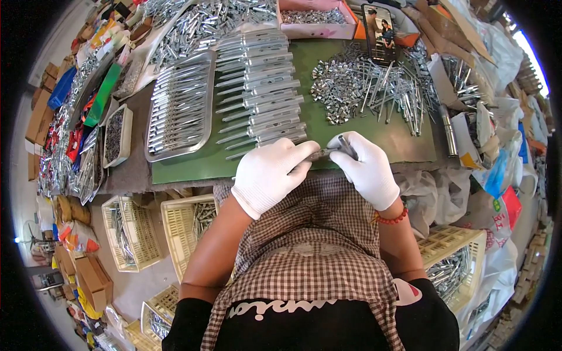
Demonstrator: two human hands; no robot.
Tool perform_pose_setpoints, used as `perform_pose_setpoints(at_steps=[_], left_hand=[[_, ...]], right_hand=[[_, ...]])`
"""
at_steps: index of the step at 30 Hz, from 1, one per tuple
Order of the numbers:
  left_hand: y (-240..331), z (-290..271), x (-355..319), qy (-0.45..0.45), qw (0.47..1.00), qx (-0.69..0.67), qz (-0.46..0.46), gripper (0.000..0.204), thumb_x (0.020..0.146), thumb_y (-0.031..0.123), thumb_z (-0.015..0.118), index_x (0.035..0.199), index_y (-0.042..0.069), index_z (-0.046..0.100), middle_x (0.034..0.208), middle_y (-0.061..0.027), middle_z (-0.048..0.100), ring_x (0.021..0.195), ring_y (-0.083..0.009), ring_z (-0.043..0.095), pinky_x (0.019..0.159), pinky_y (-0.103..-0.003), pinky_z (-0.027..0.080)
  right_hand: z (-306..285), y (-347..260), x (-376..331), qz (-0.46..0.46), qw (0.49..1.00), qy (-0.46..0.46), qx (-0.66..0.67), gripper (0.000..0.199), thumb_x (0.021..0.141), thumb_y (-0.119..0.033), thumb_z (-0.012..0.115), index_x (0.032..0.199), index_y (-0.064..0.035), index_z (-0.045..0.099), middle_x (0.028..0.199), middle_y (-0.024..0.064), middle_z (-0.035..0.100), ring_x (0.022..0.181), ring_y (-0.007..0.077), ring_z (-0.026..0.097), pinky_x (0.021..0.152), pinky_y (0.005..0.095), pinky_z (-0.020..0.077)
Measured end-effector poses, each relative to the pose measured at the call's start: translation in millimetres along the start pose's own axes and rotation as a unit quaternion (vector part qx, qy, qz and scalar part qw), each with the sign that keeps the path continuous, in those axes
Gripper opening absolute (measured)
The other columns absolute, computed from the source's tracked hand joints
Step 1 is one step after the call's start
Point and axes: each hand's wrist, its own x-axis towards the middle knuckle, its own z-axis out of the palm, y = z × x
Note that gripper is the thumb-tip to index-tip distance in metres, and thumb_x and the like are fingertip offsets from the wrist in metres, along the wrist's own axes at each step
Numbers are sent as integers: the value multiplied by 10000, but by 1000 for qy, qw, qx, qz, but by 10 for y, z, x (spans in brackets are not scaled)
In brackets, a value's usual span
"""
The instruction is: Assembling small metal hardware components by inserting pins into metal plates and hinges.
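Note:
My left hand (276, 174), in a white glove, is closed with fingertips and thumb pinching a slim metal part (317, 155). My right hand (366, 171), gloved too, is closed around a short grey metal tube (347, 147) that sticks up between its fingers. Both hands meet over the near edge of the green work mat (193, 171), and the fingers hide how the two pieces join. Just beyond my left hand lies a row of silver metal sleeves with thin rods (266, 88). Ahead of my right hand are a heap of small metal bushings (333, 88) and long headed pins (404, 99).
A metal tray (209, 105) with rows of slim metal pieces stands at left. Behind the mat are a pink box (319, 31) of small parts and a propped phone (380, 35). Cream plastic crates (139, 257) of metal parts stand below the table. A metal tube (449, 131) lies at right.

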Motion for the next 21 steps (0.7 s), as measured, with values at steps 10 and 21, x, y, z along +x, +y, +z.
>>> perform_pose_setpoints(at_steps=[10,21], left_hand=[[18,-32,6,-22,1000,-15,-9,251,858,168,667,1106,206,688,797,-67,634,695,-277,649,609,-374,522],[9,-72,11,-48,997,-49,-18,238,880,193,637,1114,186,683,822,-78,645,751,-295,658,662,-389,531]], right_hand=[[-9,34,13,30,999,-5,32,153,905,-77,682,1027,14,662,843,66,648,765,95,588,730,264,501],[-2,10,-27,-21,999,14,-25,182,891,-128,710,1010,3,668,846,119,665,742,181,636,724,305,515]])
